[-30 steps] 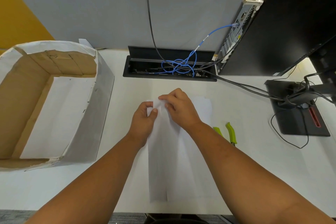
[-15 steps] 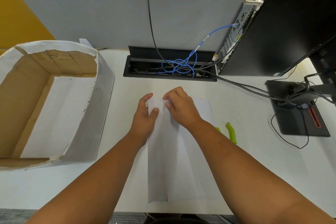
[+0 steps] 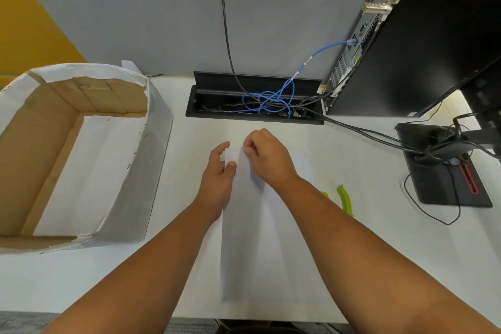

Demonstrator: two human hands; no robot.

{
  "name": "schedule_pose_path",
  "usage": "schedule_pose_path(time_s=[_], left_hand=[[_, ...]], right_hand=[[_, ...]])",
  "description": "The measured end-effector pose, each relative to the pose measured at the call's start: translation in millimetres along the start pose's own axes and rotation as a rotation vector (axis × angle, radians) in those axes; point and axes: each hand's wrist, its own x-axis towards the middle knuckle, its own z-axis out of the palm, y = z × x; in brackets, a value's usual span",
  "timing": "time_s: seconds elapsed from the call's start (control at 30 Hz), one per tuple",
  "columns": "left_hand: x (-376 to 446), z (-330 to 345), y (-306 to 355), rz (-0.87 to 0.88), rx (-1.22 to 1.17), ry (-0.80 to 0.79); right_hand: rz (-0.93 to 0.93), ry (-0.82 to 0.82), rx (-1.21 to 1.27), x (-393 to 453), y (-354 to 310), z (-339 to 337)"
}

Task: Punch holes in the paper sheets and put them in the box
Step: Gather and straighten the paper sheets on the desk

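White paper sheets (image 3: 260, 247) lie on the white desk in front of me, with the top sheet folded lengthwise into a narrow strip. My left hand (image 3: 218, 179) pinches the strip's far left corner between thumb and fingers. My right hand (image 3: 267, 156) pinches the far edge of the folded sheet just beside it. The cardboard box (image 3: 151, 160), wrapped in white paper outside, stands open at the left with white sheets on its floor. Green handles of the hole punch (image 3: 344, 199) show to the right of my right forearm, mostly hidden.
A black cable tray (image 3: 217, 114) with blue and black cables sits behind the paper. A black computer tower (image 3: 433, 49) stands at the back right, and a black monitor base (image 3: 444, 171) with cables lies at the right. A grey partition closes the back.
Both hands have slid slightly away from me along the paper's far edge, and the fold of the top sheet has tightened into a narrower strip.
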Motion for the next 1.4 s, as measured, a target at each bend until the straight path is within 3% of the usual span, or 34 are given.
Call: schedule_pose_path(time_s=[0.4,0.6,0.77,0.93,1.03,1.17,1.4], left_hand=[[-6,-11,-1,0.037,0.102,0.069],[-2,-24,2,0.013,-0.079,0.128],[0,-31,12,0.033,-0.135,0.128],[0,-42,21,0.033,-0.169,0.162],[-2,-45,35,0.068,-0.154,0.198],[-4,-50,57,0.134,-0.182,0.225],[-16,-44,107,0.342,-0.261,0.308]], right_hand=[[0.065,0.069,0.113,-8,-1,5],[0.368,0.011,0.003,-31,35,7],[0.606,0.073,0.483,-37,44,5],[0.72,0.057,0.567,-35,47,-13],[0.686,0.062,0.569,-31,38,-27],[0.508,0.254,0.713,-27,11,-54],[0.234,0.431,0.785,-20,-39,-93]])
